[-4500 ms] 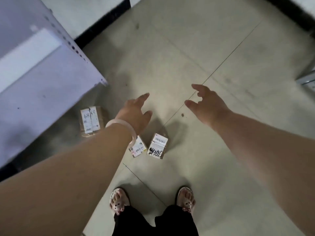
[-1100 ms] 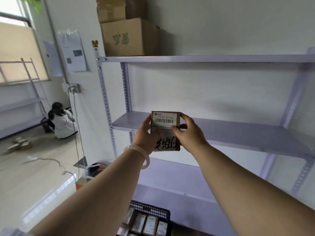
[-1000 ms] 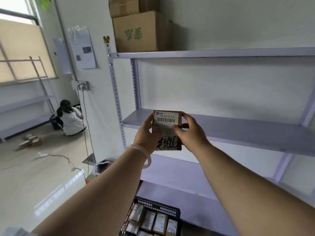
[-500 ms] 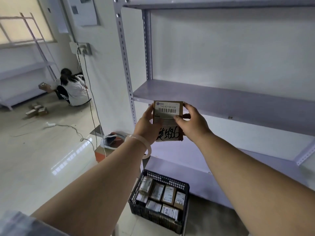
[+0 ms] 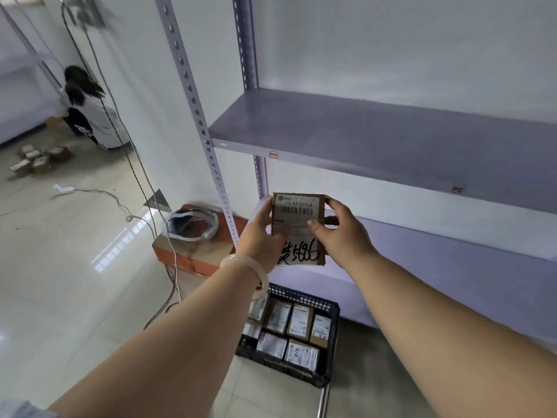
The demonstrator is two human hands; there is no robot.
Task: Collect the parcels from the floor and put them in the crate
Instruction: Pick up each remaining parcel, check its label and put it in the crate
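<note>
Both hands pinch one parcel upright in the air, label facing the camera: the left hand grips its 9 o'clock edge, the right hand its 3 o'clock edge with the thumb across the label. The parcel is above the black crate, which sits on the floor at 6 o'clock and already contains several parcels. An empty grey shelf spans 1 o'clock. A person crouches at 10 o'clock beside scattered boxes.

Single head view, angled forward and down, close to shelving
</note>
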